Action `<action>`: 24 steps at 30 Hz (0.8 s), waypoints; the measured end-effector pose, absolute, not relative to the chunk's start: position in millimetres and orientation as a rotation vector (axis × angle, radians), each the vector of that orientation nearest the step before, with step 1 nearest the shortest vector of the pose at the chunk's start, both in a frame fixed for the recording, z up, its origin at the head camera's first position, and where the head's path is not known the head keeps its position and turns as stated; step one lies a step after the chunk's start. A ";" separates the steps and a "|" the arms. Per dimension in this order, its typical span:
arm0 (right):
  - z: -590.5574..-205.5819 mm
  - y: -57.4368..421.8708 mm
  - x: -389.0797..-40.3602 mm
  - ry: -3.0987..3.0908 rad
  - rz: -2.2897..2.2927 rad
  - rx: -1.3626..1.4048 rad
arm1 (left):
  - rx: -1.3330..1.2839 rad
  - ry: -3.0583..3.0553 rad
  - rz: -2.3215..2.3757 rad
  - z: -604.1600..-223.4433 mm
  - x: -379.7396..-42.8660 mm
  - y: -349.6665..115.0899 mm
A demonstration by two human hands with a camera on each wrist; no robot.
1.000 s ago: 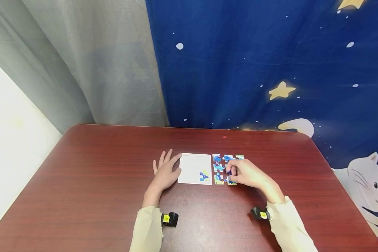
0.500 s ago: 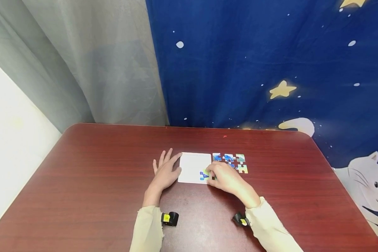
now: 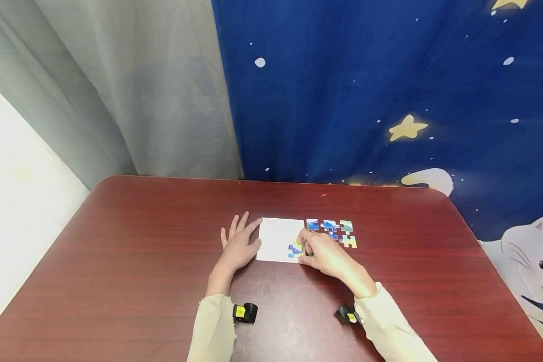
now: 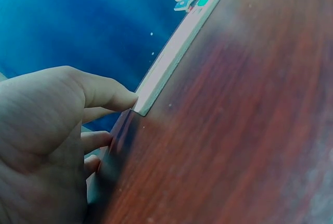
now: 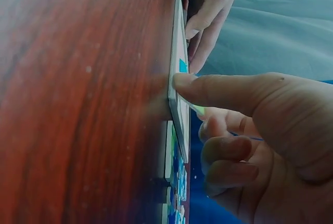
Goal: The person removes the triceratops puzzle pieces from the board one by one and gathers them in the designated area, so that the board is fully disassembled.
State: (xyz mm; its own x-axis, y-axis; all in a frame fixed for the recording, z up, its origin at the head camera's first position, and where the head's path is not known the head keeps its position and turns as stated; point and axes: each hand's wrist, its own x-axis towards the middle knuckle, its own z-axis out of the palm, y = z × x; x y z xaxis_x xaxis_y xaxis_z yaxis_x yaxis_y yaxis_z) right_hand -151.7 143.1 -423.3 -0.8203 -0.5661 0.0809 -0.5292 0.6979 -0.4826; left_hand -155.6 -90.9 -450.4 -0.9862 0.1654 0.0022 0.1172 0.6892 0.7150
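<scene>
A white puzzle board (image 3: 276, 236) lies flat on the table, with a blue and yellow puzzle piece (image 3: 293, 250) in its lower right part. My left hand (image 3: 237, 250) rests at the board's left edge, fingers spread, thumb and index fingertip at the rim. Over the lower right corner, my right hand (image 3: 326, 254) pinches another puzzle piece between thumb and index finger. In the right wrist view a pale green sliver of that held piece (image 5: 198, 110) shows past the thumb; most of it is hidden by the fingers.
Several loose puzzle pieces (image 3: 346, 226) lie right of the board, some partly hidden behind my right hand. A tiny red scrap (image 3: 324, 194) is near the table's far edge. Grey and blue curtains (image 3: 307, 90) hang behind the brown table (image 3: 140, 261).
My right hand has moved left from the loose pieces to the board's lower right corner with a puzzle piece, then stayed there. The left hand has kept its place.
</scene>
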 end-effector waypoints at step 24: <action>-421.9 140.8 -151.3 2.954 -0.612 -0.991 | 0.227 2.818 1.201 -451.3 -158.1 -91.7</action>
